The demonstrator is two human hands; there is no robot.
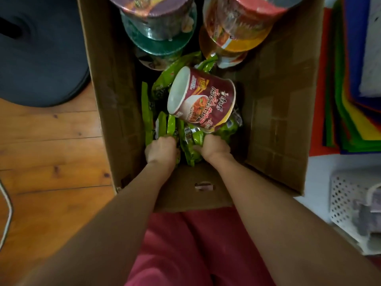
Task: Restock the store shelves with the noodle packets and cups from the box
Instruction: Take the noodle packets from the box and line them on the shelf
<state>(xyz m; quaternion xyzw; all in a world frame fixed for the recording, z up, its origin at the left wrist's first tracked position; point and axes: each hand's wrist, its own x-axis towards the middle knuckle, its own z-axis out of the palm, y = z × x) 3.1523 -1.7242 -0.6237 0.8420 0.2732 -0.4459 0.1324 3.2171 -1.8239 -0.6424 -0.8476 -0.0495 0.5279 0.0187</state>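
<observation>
A tall brown box [278, 112] is seen from above, on a wood floor [47, 153]. Green packets [191, 141] stand on edge at the bottom of it. A dark red cup [203, 98] is tipped on its side and rests on top of the packets. 2 stacks of cups [158, 27] are piled at the far end of the box.

Both arms are reached deep inside. The left hand [162, 150] is closed on a bunch of packets near the left wall. The right hand [214, 147] is closed on more packets, just under the red cup.

This looks like the picking-up step; no shelf is seen yet. Next, the packets must be lifted straight up. The red cup may roll off as they rise, so a slow lift is called for.
</observation>
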